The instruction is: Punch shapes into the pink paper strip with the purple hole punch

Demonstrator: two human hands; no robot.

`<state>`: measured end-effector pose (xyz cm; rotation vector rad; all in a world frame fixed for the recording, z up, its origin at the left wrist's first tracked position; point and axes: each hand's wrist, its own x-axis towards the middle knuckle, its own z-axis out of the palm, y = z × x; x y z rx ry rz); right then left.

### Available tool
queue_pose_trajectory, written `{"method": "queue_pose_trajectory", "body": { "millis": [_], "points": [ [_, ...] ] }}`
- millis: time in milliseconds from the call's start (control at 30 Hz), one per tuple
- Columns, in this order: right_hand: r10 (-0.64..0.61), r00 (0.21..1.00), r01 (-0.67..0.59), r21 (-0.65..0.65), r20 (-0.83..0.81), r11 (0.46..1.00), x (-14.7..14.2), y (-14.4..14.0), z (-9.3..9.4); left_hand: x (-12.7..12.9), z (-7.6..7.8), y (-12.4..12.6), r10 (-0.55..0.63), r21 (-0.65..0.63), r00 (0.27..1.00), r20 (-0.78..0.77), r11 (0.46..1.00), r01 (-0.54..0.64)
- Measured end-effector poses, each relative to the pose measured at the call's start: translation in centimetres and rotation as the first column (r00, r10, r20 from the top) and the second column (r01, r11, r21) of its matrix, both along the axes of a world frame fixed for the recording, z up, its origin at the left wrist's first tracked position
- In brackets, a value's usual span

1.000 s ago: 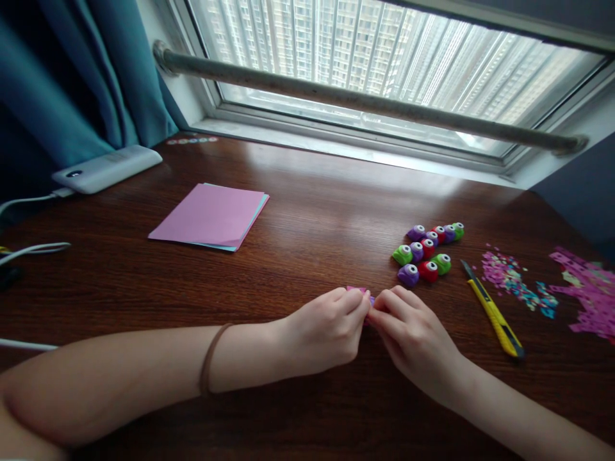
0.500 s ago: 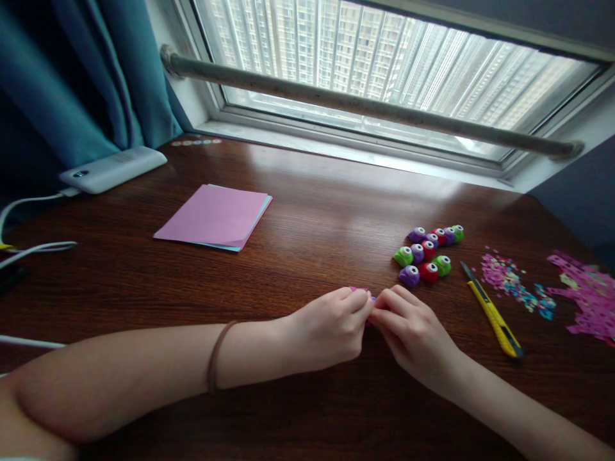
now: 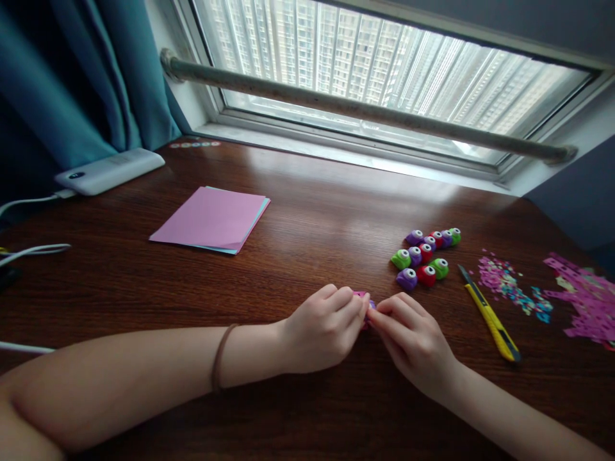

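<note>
My left hand (image 3: 327, 330) is closed, pinching a pink paper strip (image 3: 359, 294) whose edge peeks out past the fingertips. Against it, my right hand (image 3: 416, 339) closes its fingers on a small purple paper punch (image 3: 372, 305), mostly covered by both hands. The fingertips of the two hands nearly meet just above the table. Beyond the right hand stand several small craft punches in rows, among them a red punch (image 3: 426, 275), a green punch (image 3: 439, 267) and another purple punch (image 3: 407, 278).
To the right lie a yellow utility knife (image 3: 492, 323) with its blade out, scattered paper confetti (image 3: 502, 278) and a heap of punched pink scraps (image 3: 583, 298). A stack of square paper (image 3: 211, 218) is at left. A corded white device (image 3: 113, 171) rests by the curtain (image 3: 91, 83).
Both hands have shifted slightly, and a bit more of the pink strip and purple punch shows between the fingers. The view has tilted a little; the other things stay in place.
</note>
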<state>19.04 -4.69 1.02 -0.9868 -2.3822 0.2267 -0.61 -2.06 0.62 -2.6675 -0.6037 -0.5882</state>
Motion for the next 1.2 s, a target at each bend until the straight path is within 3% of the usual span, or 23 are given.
{"method": "queue_pose_trajectory", "body": {
  "millis": [200, 367, 467, 733, 967, 1200],
  "points": [
    [-0.032, 0.989, 0.03, -0.012, -0.143, 0.999, 0.4, 0.0, -0.6, 0.0, -0.1, 0.5, 0.069, -0.27, 0.994, 0.086, 0.962, -0.043],
    [-0.115, 0.971, 0.11, -0.04, -0.208, 0.993, 0.2, 0.4, -0.9, 0.1, 0.1, 0.9, 0.18, -0.501, 0.98, 0.082, 0.858, -0.115],
    [-0.107, 0.978, 0.093, -0.089, -0.18, 0.992, 0.3, 0.7, -1.3, 0.2, 0.2, 1.1, 0.211, -0.598, 0.975, 0.071, 0.792, -0.128],
    [-0.083, 0.981, 0.054, -0.165, -0.175, 0.985, 0.6, 0.8, -2.2, 0.3, 0.5, 1.2, 0.202, -0.649, 0.979, 0.011, 0.746, -0.147],
    [-0.154, 0.975, 0.131, -0.144, -0.162, 0.981, 0.7, 1.0, -1.9, 0.3, 0.5, 1.4, 0.21, -0.661, 0.978, 0.012, 0.736, -0.15],
    [-0.246, 0.966, 0.247, 0.012, -0.078, 0.969, 1.6, 2.0, -2.1, 0.2, 0.4, 1.5, 0.21, -0.685, 0.977, 0.027, 0.716, -0.135]
  ]
}}
